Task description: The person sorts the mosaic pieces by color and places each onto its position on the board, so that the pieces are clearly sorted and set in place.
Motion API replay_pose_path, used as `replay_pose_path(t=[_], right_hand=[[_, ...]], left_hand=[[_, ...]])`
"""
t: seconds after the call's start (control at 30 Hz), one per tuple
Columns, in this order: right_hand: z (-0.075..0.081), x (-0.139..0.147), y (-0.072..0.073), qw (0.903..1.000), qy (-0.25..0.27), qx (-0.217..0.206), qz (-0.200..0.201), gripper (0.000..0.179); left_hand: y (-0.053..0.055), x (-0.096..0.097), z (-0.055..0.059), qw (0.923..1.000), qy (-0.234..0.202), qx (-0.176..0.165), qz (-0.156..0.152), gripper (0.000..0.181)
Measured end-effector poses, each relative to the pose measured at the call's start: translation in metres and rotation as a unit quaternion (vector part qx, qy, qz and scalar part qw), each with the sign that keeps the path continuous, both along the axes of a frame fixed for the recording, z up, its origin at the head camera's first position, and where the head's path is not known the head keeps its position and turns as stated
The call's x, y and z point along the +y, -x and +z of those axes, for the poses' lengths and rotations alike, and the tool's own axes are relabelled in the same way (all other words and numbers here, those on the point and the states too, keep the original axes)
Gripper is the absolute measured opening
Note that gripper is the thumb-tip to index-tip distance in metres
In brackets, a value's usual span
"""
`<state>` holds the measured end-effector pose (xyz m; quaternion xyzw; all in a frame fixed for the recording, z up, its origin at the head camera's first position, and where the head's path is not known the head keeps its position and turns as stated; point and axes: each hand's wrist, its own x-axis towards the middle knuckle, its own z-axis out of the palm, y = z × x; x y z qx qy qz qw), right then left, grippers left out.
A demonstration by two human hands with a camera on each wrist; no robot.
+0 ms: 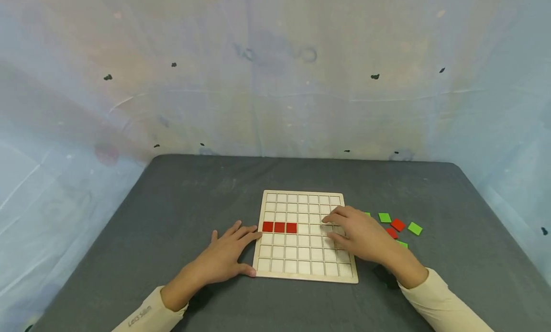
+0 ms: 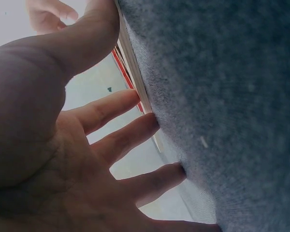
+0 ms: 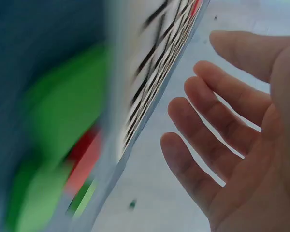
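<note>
A pale wooden board point(image 1: 307, 277) with a grid of square cells lies on the dark table. Three red square tiles point(image 1: 279, 227) sit side by side at the left end of its middle row. My left hand point(image 1: 224, 256) rests on the table with fingers spread, its thumb and index fingertips at the board's left edge. Over the right part of the board hovers my right hand point(image 1: 363, 237), its fingers relaxed. Nothing lies between those fingers point(image 3: 205, 130) in the right wrist view.
Loose green tiles point(image 1: 384, 218) and red tiles point(image 1: 398, 225) lie scattered right of the board, some partly hidden behind my right hand. A dark grey cloth covers the table point(image 1: 206, 188). Pale patterned sheeting point(image 1: 275, 107) hangs behind it and at both sides.
</note>
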<state>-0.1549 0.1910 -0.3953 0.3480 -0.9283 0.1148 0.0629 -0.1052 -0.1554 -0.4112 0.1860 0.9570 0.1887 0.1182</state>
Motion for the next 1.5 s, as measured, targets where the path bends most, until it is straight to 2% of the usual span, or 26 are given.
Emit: replay_pose_path(t=[0.27, 0.43, 0.67, 1.0, 1.5], right_hand=[[-0.006, 0.06, -0.008, 0.9988, -0.012, 0.024, -0.041, 0.03], [-0.012, 0.08, -0.016, 0.997, -0.026, 0.055, -0.049, 0.03], [-0.017, 0.077, -0.017, 0.9953, -0.04, 0.055, -0.068, 0.033], [-0.014, 0.07, -0.016, 0.9932, -0.06, 0.023, -0.097, 0.032], [-0.018, 0.068, -0.014, 0.9934, -0.059, 0.03, -0.093, 0.031]], left_hand=[[0.0, 0.0, 0.0, 1.0, 0.0, -0.003, 0.004, 0.084], [0.002, 0.003, -0.001, 1.0, -0.002, -0.004, 0.003, 0.084], [0.001, 0.005, -0.002, 1.0, -0.004, -0.007, 0.0, 0.084], [0.0, 0.005, 0.0, 1.0, 0.002, -0.001, 0.002, 0.085], [-0.001, 0.002, 0.001, 0.9999, -0.003, -0.005, -0.01, 0.085]])
